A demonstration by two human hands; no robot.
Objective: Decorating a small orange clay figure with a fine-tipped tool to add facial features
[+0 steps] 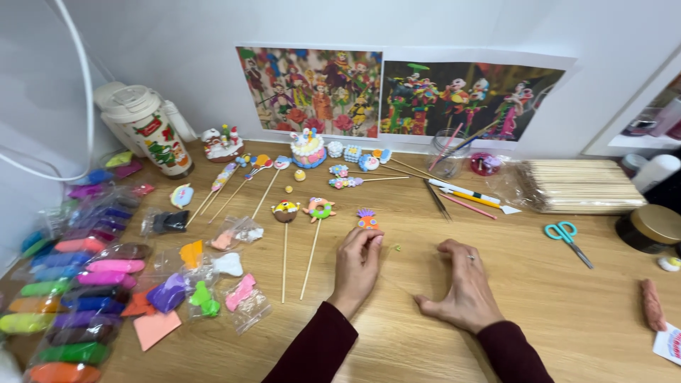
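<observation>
My left hand (pixel 357 266) rests on the wooden table (pixel 539 291), its fingertips pinched on the lower end of a small orange clay figure (pixel 367 220) with a purple top. My right hand (pixel 464 284) lies palm down on the table just to the right, fingers curled, holding nothing; a ring shows on one finger. A tiny green clay bit (pixel 396 247) lies between the two hands. Just left of the orange figure stand two clay figures on wooden sticks (pixel 303 213).
Bagged coloured clay sticks (pixel 78 284) line the left edge, with loose clay pieces (pixel 206 284) beside them. More clay figures (pixel 308 150), modelling tools (pixel 468 196), a stack of skewers (pixel 574 186), scissors (pixel 566 237), a jar lid (pixel 649 227) and a thermos (pixel 152 135) stand farther back.
</observation>
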